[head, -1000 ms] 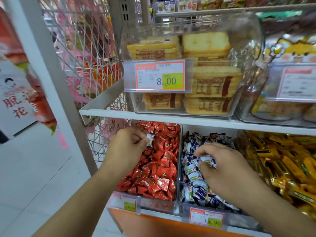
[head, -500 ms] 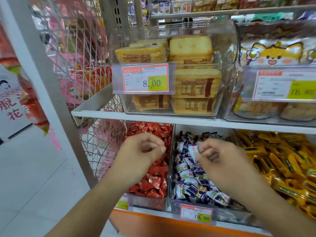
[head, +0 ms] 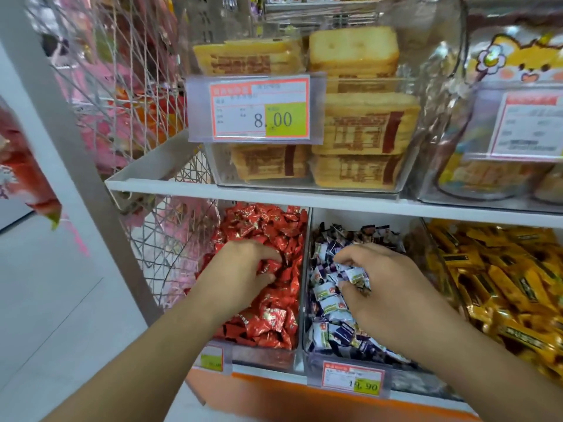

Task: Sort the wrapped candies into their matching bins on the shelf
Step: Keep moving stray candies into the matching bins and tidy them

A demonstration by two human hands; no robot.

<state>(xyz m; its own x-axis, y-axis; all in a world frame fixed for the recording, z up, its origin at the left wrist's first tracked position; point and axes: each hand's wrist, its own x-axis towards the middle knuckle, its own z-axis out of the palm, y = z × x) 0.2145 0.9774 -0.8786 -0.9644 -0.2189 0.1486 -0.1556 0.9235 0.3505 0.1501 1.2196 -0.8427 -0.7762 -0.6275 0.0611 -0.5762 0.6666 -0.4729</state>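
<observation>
**Two hands in the sweet bins of a shop shelf**

A white metal shelving unit (head: 304, 197) fills the view, with a pale tiled floor (head: 45, 300) open to its left. A slanted grey upright post (head: 76, 141) and a white wire mesh side panel (head: 158, 245) close off the unit's left end, with pink and red packets blurred behind the mesh.

On the upper shelf stands a clear plastic box of stacked yellow wrapped biscuit packs (head: 359, 123), fronted by an orange-bordered price label reading 8.00 (head: 259, 108). To its right is a clear tub with a cartoon fox wrapper (head: 518, 62).

Below, three clear bins sit side by side, touching wall to wall. The left bin (head: 262, 357) is heaped with red foil-wrapped candies (head: 268, 324). The middle bin (head: 304, 300) holds blue-and-white wrapped candies (head: 329, 303), and carries a price label reading 19.90 (head: 353, 377). The right bin is filled with long gold-wrapped candy bars (head: 502, 287). An orange base panel (head: 274, 397) runs beneath the bins.

The left hand (head: 240, 269) reaches into the red bin, its fingers curled round red candies on top of the heap. The right hand (head: 377, 284) is in the middle bin, fingers and thumb gripping a small clutch of blue-and-white candies just above the pile. The upper shelf's front edge hangs close over both hands, leaving only a low gap above the bins.
</observation>
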